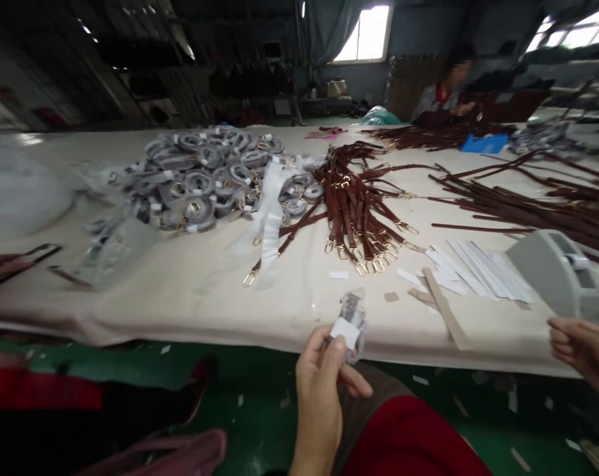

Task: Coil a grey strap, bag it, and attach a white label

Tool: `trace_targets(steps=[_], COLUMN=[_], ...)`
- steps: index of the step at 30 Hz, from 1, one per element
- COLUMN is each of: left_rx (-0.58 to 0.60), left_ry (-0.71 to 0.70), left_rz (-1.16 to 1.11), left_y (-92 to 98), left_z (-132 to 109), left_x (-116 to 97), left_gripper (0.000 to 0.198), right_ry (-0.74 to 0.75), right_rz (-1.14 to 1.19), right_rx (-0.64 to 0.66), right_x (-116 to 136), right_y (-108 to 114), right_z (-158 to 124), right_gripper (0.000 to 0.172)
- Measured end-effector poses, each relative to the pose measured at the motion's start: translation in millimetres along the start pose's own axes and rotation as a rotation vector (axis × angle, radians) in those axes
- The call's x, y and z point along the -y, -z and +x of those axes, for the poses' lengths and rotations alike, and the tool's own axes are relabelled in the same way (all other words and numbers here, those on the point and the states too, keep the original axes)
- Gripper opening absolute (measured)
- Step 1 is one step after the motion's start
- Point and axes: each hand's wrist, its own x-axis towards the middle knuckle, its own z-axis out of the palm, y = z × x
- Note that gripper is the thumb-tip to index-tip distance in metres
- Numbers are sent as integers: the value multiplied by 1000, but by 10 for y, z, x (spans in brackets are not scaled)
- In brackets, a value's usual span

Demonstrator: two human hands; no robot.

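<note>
My left hand (324,377) grips a small coiled strap wrapped in clear plastic (352,307), just over the table's front edge. The thumb presses on a white paper label (345,332) wrapped round the bundle. At the right edge, my right hand (580,347) has its fingers pinched together beside a grey tape dispenser (552,268); whatever is between the fingertips is too small to make out. Beyond my left hand, a bunch of brown straps (352,211) with gold-coloured clasps lies on the table.
Plastic-wrapped coiled straps (200,178) form a heap at the back left of the table (220,277). White paper strips (488,271) and a beige card strip (443,307) lie near the dispenser. Loose brown straps (518,198) spread rightward. A person (441,96) sits opposite; another hand (2,268) shows left.
</note>
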Motion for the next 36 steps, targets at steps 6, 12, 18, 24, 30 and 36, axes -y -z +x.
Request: trace_targets(steps=[6, 12, 18, 24, 30, 36], left_rx=[-24, -101, -177, -222, -220, -167], left_ry=[-106, -181, -263, -284, -219, -206], left_rz=[88, 221, 310, 308, 265, 165], left_y=[19, 66, 109, 48, 23, 42], left_z=[-63, -165, -225, -264, -298, -276], left_x=[94, 63, 92, 63, 12, -8], left_gripper=[35, 31, 32, 30, 29, 30], right_ry=[112, 218, 128, 82, -36, -44], right_rz=[214, 312, 288, 215, 217, 126], right_rx=[598, 981, 1016, 963, 1037, 1158], right_x=[607, 904, 849, 831, 768, 527], right_y=[-1327, -2128, -2392, -2416, -2437, -2541], right_z=[-493, -843, -879, -865, -816, -799], right_gripper=[34, 31, 45, 53, 54, 63])
